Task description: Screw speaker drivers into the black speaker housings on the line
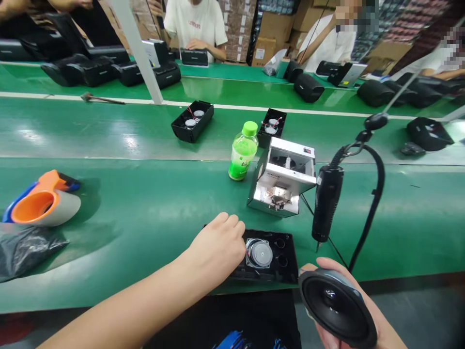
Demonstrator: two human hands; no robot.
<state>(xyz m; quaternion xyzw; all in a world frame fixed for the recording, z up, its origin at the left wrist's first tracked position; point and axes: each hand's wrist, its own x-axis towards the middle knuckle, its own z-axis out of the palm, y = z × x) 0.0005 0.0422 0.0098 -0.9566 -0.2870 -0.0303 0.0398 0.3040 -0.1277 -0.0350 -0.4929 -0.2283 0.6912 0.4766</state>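
Note:
My right hand (379, 317) grips a round loudspeaker driver (337, 306) at the lower right, its black cone turned toward me. At the bench's near edge lies an open black speaker housing (285, 269). A silver-backed driver (260, 253) sits inside it, beside two round openings. Over the housing's left part, my left hand (223, 247) is closed with its fingers curled under; whatever is in them is hidden. Right of the housing, a black electric screwdriver (327, 201) hangs bit down. Behind the housing stands a white screw feeder (281, 179).
Left of the feeder is a green-capped bottle (242, 152). An orange tape dispenser (43, 201) and a dark plastic bag (29, 249) lie at far left. Two open housings (192, 121) sit further back. Across the green benches, co-workers (196, 26) sit among black speakers.

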